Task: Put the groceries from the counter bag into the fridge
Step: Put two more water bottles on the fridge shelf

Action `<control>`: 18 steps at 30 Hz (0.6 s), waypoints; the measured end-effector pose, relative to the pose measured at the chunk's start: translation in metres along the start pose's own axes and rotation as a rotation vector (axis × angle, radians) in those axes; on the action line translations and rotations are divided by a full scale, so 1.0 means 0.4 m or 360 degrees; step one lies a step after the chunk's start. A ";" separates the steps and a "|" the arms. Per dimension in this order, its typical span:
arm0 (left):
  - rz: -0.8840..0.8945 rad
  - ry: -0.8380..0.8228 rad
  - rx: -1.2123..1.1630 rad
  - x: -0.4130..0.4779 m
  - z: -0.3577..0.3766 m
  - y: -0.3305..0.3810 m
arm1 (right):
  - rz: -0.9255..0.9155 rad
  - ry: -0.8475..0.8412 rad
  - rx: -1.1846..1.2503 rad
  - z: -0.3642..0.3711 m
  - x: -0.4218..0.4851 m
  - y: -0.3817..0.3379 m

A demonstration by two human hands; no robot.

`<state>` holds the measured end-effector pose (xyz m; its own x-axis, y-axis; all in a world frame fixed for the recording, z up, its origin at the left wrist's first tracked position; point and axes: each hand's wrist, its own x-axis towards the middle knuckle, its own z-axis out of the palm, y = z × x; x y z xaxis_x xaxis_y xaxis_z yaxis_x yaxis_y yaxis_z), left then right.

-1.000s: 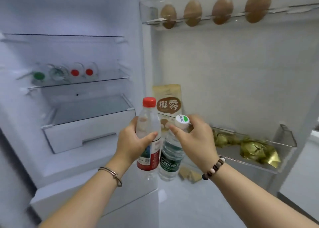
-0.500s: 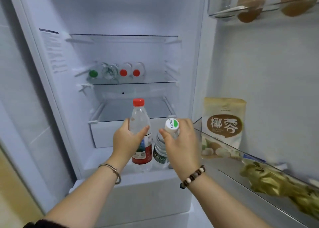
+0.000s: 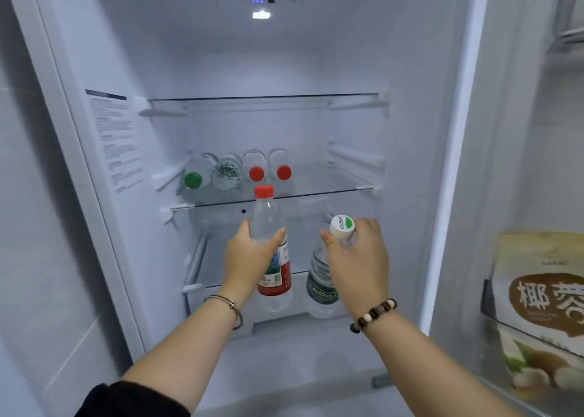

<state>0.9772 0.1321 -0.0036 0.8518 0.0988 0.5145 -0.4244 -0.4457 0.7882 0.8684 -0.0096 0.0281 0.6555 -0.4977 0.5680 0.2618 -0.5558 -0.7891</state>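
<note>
- The open white fridge compartment (image 3: 284, 62) lies straight ahead of both hands; two loads entering one opening together could, on this view, knock against each other.
- The clear glass shelf (image 3: 335, 191) runs just above and beyond the hands; its front edge sits near cap height, so a bottle pushed forward without being lifted would probably strike it.
- The row of four clear plastic bottles (image 3: 237, 171) lies sideways on that shelf, beyond and above the left hand, caps outward; being round, they may roll if bumped; bare glass shows beyond the right hand.
- The clear plastic bottle with red cap and red label (image 3: 267, 219) stands upright in the left hand, not yet on any shelf.
- The clear ribbed bottle with white-and-green cap and dark green label (image 3: 320, 277) hangs below the right hand, apart from the other bottle; held only at the top, it could swing or slip.
- The left hand (image 3: 249, 258) wraps the red-capped bottle's middle, thumb on the near side, arm stretched forward.
- The right hand (image 3: 357, 258) grasps its bottle at the neck just under the cap, thumb on the left, wrist raised.
</note>
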 end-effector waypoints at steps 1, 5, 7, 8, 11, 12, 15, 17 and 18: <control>-0.0005 -0.0011 -0.0023 0.018 0.002 -0.005 | -0.0004 0.0028 0.0011 0.014 0.016 -0.008; 0.0004 -0.0047 -0.0058 0.066 0.021 -0.026 | -0.0059 0.0129 0.0060 0.044 0.074 -0.036; 0.0042 -0.0083 -0.0054 0.076 0.030 -0.032 | -0.0107 0.0203 0.0074 0.043 0.096 -0.049; 0.0068 -0.0109 -0.0057 0.079 0.034 -0.031 | -0.0121 0.0239 0.0086 0.040 0.105 -0.056; 0.0150 -0.0165 -0.0068 0.084 0.036 -0.016 | -0.0204 0.0362 0.0114 0.020 0.131 -0.083; 0.0175 -0.0163 -0.0073 0.089 0.037 -0.012 | -0.0251 0.0408 0.0130 0.011 0.140 -0.094; 0.0234 -0.0159 -0.0073 0.104 0.036 0.007 | -0.0410 0.0516 0.0193 -0.013 0.163 -0.132; 0.0245 -0.0178 -0.0094 0.104 0.040 0.019 | -0.0518 0.0536 0.0221 -0.024 0.179 -0.152; 0.0253 -0.0184 -0.0100 0.100 0.043 0.022 | -0.0567 0.0541 0.0230 -0.027 0.186 -0.159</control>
<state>1.0128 0.1169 0.0182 0.8005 -0.0726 0.5949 -0.5717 -0.3905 0.7216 0.8929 -0.0188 0.1231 0.2465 -0.4963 0.8324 0.5380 -0.6443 -0.5435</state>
